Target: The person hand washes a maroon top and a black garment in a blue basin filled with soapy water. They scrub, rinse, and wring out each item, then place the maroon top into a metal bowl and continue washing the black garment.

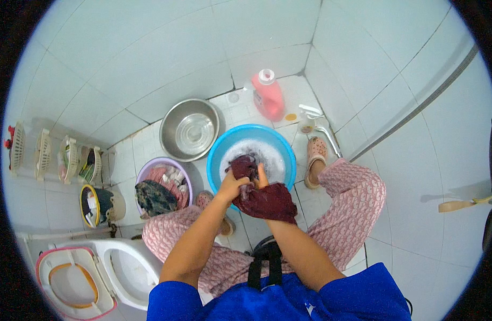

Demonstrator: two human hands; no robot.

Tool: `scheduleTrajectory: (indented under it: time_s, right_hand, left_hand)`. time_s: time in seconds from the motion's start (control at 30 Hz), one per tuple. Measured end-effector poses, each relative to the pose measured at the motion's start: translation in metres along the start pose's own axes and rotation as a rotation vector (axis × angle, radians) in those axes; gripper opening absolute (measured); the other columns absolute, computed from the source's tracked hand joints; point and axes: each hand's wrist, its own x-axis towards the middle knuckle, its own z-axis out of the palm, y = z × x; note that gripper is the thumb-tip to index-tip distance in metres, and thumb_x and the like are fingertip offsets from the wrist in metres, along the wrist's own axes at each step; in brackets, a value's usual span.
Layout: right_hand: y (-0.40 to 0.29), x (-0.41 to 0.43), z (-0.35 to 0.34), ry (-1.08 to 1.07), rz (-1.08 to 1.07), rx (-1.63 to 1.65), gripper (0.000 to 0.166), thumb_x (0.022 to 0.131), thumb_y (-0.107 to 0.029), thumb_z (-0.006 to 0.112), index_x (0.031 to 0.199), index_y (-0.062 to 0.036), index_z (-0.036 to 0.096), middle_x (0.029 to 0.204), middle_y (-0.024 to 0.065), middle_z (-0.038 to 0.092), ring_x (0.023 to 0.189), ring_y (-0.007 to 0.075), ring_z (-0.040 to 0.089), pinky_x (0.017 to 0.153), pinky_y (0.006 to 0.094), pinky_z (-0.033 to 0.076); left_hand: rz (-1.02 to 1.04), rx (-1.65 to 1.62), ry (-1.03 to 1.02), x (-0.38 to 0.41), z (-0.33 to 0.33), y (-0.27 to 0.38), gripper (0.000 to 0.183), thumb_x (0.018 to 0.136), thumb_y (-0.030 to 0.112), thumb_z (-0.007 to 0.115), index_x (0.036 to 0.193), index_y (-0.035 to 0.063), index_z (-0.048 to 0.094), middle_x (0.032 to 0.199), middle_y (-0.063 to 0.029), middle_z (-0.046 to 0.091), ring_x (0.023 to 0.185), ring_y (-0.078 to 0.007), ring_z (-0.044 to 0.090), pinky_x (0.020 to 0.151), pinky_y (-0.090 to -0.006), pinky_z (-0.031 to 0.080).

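A dark maroon wet cloth (266, 202) is bunched between my hands over a blue plastic basin (291, 160) of foamy water. My left hand (232, 186) grips the cloth, its thumb pressed across the bunched part. On the other side, my right hand (262, 176) is partly covered by the fabric, which drapes over its wrist. Some of its digits show, stretched towards the water; whether they grip the cloth is hidden. White suds (272, 154) with dark patches surround the cloth's far end.
Behind the blue basin stand a steel basin (165, 138) and a pink detergent bottle (270, 100). A lilac basin (138, 172) of laundry is left, near a waste bin (116, 204) and toilet (105, 250). A shower head (310, 111) lies right, near a hose (422, 102).
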Motion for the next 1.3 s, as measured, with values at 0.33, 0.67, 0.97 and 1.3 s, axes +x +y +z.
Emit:
scheduleTrajectory:
  time_s: [0.33, 0.67, 0.97, 1.3]
  right_hand:
    - [-0.029, -0.029, 0.076, -0.188, -0.102, -0.458, 0.049, 0.084, -0.019, 0.062, 0.129, -0.0051, 0.049, 0.106, 0.0125, 0.062, 0.093, 0.0209, 0.061, 0.085, 0.0328, 0.048]
    - [0.018, -0.069, 0.181, 0.248, -0.626, -0.064, 0.027, 0.089, -0.024, 0.053, 0.103, -0.0015, 0.051, 0.094, 0.0079, 0.057, 0.089, 0.0185, 0.058, 0.079, 0.0312, 0.048]
    - [-0.029, -0.115, 0.102, -0.137, 0.433, -0.105, 0.033, 0.092, -0.033, 0.053, 0.101, -0.0014, 0.056, 0.087, 0.0083, 0.060, 0.072, 0.0175, 0.058, 0.063, 0.0284, 0.046]
    - [-0.056, -0.087, 0.110, -0.128, 0.477, -1.447, 0.052, 0.087, -0.054, 0.053, 0.108, -0.0066, 0.056, 0.098, 0.0125, 0.061, 0.078, 0.0213, 0.060, 0.066, 0.0360, 0.049]
  left_hand:
    - [0.408, 0.190, 0.404, -0.073, -0.009, 0.044, 0.024, 0.087, 0.022, 0.061, 0.100, 0.0030, 0.067, 0.100, -0.0124, 0.063, 0.091, -0.0226, 0.060, 0.077, -0.0322, 0.048]
    - [-0.140, -1.583, -0.275, -0.027, 0.080, -0.012, 0.068, 0.085, 0.062, 0.049, 0.122, 0.0053, 0.050, 0.101, -0.0086, 0.063, 0.096, -0.0243, 0.060, 0.081, -0.0367, 0.051]
    - [-0.083, -1.439, -0.316, 0.015, 0.046, -0.014, 0.038, 0.080, 0.032, 0.065, 0.105, 0.0040, 0.061, 0.091, -0.0118, 0.066, 0.079, -0.0244, 0.065, 0.070, -0.0368, 0.055]
    - [0.034, 0.011, -0.094, 0.020, 0.014, 0.018, 0.038, 0.069, 0.026, 0.073, 0.095, -0.0013, 0.066, 0.092, -0.0120, 0.066, 0.079, -0.0232, 0.063, 0.070, -0.0342, 0.050]
